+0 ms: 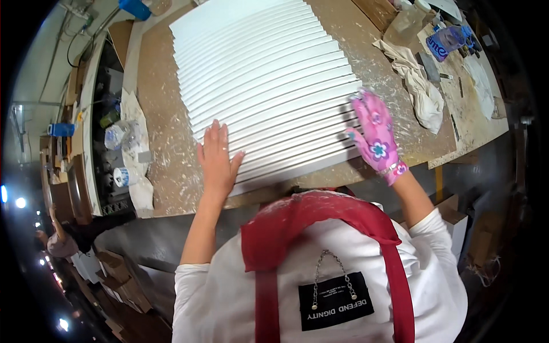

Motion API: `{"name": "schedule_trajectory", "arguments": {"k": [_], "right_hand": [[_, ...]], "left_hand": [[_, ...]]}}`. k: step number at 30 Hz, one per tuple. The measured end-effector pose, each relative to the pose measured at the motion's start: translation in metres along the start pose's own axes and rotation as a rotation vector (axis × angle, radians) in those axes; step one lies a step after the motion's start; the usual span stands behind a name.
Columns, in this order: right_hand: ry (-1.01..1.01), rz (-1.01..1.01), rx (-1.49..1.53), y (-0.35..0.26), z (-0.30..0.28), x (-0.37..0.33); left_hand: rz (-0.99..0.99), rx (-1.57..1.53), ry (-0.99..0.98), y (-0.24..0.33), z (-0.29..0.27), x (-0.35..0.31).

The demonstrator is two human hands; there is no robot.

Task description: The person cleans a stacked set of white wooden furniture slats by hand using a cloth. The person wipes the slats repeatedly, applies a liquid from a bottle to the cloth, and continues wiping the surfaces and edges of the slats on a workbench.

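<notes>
White ridged slats (pixel 269 86), or one slatted white panel, cover the middle of a brown board spattered with white. I cannot tell whether the slats are separate pieces. My bare left hand (pixel 218 160) lies with fingers spread at their near left corner, palm down, holding nothing. On the right edge rests my right hand (pixel 374 132), in a pink glove with a flower pattern. Its fingers are stretched upward and its thumb reaches over the slats' ends. No object shows in it, though its palm is hidden.
To the right lie a crumpled cream cloth (pixel 420 94), a purple-labelled plastic bottle (pixel 449 41) and a cloudy jug (pixel 407 23). A shelf with tubs and a white roll (pixel 121 177) stands left. Another person (pixel 62 243) is at the far left, near cardboard boxes (pixel 123 274).
</notes>
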State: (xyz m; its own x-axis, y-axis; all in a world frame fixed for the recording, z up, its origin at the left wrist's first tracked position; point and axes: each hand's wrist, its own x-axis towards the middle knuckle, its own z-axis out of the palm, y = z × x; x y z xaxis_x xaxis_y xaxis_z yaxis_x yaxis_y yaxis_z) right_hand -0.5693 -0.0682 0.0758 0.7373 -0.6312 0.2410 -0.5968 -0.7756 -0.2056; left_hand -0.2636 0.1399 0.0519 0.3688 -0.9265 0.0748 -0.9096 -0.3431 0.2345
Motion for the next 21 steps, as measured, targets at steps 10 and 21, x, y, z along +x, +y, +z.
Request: {"name": "schedule_trajectory", "arguments": {"k": [10,21], "right_hand": [[-0.270,-0.401,0.049,-0.021,0.050,0.104],[0.143,-0.224,-0.048,0.028,0.096,0.332]], "left_hand": [[-0.110,0.092,0.030,-0.068,0.013,0.075],[-0.051,0.034,0.454,-0.123,-0.013,0.247]]}}
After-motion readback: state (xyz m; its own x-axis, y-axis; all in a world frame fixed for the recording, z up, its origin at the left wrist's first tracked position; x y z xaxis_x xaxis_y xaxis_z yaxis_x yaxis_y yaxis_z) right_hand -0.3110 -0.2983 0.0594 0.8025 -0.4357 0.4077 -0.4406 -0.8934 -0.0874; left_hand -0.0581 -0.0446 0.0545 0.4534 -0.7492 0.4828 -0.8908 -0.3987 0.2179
